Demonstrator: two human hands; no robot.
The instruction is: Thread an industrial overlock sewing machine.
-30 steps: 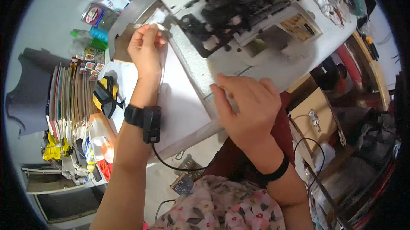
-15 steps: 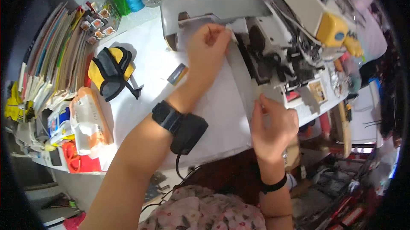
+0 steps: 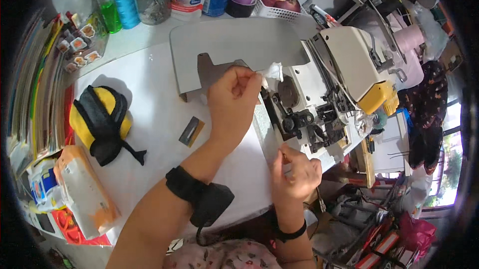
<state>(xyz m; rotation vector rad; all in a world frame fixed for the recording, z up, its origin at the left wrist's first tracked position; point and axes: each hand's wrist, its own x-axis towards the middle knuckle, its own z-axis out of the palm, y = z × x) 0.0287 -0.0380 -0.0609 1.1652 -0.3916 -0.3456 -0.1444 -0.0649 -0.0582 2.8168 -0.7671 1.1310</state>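
My left hand [image 3: 230, 104], with a black strap and box at its wrist, pinches a small crumpled white piece of cloth or tissue [image 3: 273, 72]. It is raised over the edge of a cream overlock sewing machine [image 3: 344, 62], whose dark inner parts [image 3: 309, 125] lie exposed. My right hand [image 3: 298, 176] is closed just in front of these parts, thumb and fingertip together; whatever they hold is too small to make out. Left of my left hand, a small dark and tan card [image 3: 191, 132] lies on the white table. Behind the hand spreads a grey flat plate [image 3: 239, 37].
At left lie a black and yellow bee-like cloth item [image 3: 104, 127], stacked books [image 3: 35, 89], an orange-white packet [image 3: 86, 189] and red scissors [image 3: 67, 226]. Along the back stand a blue thread cone [image 3: 128, 5], bottles, a jar and a white basket [image 3: 279, 13] of onions.
My view has shifted, so more of the machine and the back of the table shows. The white piece in my left fingers is now plainly visible. Both hands remain pinched near the machine.
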